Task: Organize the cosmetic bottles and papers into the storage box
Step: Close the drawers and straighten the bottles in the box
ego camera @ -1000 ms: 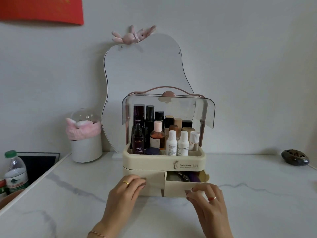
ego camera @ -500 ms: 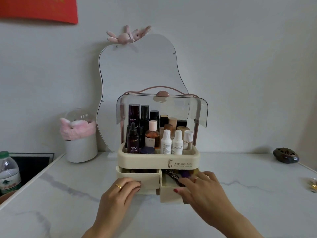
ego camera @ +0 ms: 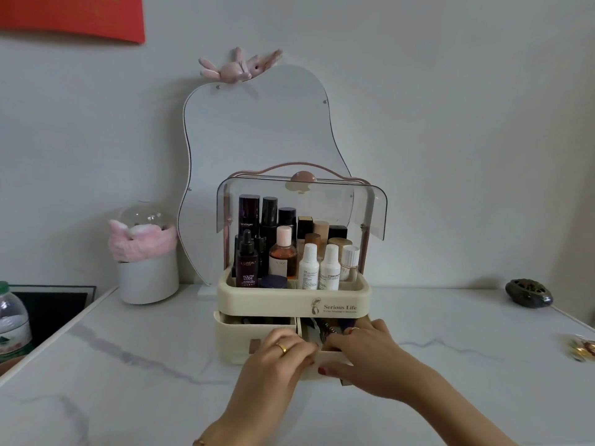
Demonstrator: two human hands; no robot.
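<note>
A cream storage box [ego camera: 291, 302] is seen at the centre of the frame on a marble table [ego camera: 128, 381], its clear lid [ego camera: 370, 207] raised over upright cosmetic bottles [ego camera: 283, 252] packed in the top tray. Low in the frame, the right drawer [ego camera: 325, 360] is pulled out, with the left hand [ego camera: 277, 358] laid at its front, fingers bent over the edge; whether anything is gripped cannot be told. The right hand [ego camera: 367, 355] is reached over the drawer, fingers among dark items [ego camera: 325, 329] inside, its hold likewise unclear

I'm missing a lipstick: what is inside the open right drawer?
The right drawer shows dark, jumbled items, one purple, too blurred to name. Both hands, left hand and right hand, cover its front part.
</note>
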